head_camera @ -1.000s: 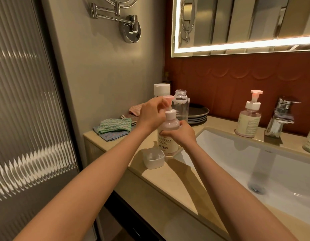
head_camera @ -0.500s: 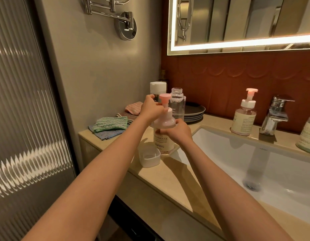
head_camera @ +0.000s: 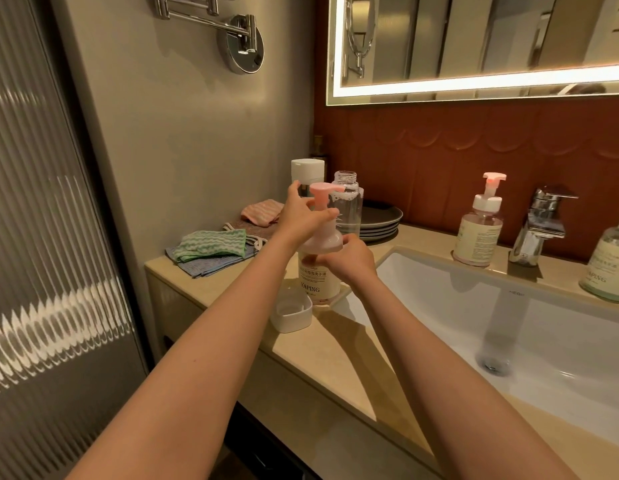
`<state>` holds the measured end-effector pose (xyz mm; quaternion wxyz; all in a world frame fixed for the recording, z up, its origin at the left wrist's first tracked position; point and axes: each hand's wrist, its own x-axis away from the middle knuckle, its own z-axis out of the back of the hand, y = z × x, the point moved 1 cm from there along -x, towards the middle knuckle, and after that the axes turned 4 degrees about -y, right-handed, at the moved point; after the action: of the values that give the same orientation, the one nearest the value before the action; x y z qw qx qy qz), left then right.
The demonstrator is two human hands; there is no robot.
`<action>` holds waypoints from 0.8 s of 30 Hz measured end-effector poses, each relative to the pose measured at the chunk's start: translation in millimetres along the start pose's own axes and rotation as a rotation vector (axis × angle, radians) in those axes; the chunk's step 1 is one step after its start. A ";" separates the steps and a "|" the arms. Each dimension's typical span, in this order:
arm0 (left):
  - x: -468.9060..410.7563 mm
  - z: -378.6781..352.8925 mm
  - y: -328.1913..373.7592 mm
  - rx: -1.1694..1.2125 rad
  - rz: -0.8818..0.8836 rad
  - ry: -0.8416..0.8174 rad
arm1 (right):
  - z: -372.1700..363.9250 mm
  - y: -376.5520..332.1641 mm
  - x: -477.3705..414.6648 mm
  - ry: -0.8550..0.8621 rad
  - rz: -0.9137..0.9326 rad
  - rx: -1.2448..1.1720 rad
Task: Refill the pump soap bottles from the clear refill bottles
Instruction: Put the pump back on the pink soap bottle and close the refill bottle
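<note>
Beside the sink (head_camera: 439, 296), my right hand (head_camera: 351, 258) holds the upright pump bottle (head_camera: 315, 280); my left hand (head_camera: 303, 218) grips its collar directly above.

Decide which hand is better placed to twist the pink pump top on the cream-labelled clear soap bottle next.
Left, probably. The left hand pinches the collar under the pink pump top, while the right hand grips the cream-labelled clear soap bottle, steadying it on the beige counter.
</note>
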<state>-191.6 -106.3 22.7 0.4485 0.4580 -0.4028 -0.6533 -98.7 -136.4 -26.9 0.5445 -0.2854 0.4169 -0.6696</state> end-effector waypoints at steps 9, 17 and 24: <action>-0.8 14.0 6.5 -0.073 0.008 -0.054 | 0.4 0.7 -1.8 0.008 0.010 0.002; 7.3 0.9 -2.6 -0.208 -0.104 0.000 | -0.1 0.9 -1.9 0.005 -0.004 0.014; 0.5 12.9 -0.6 -0.133 -0.074 -0.122 | 0.8 1.6 -1.7 0.006 0.005 0.001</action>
<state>-204.2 -105.2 25.4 0.4283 0.4011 -0.3678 -0.7214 -96.9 -135.0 -27.8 0.5451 -0.2821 0.4190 -0.6691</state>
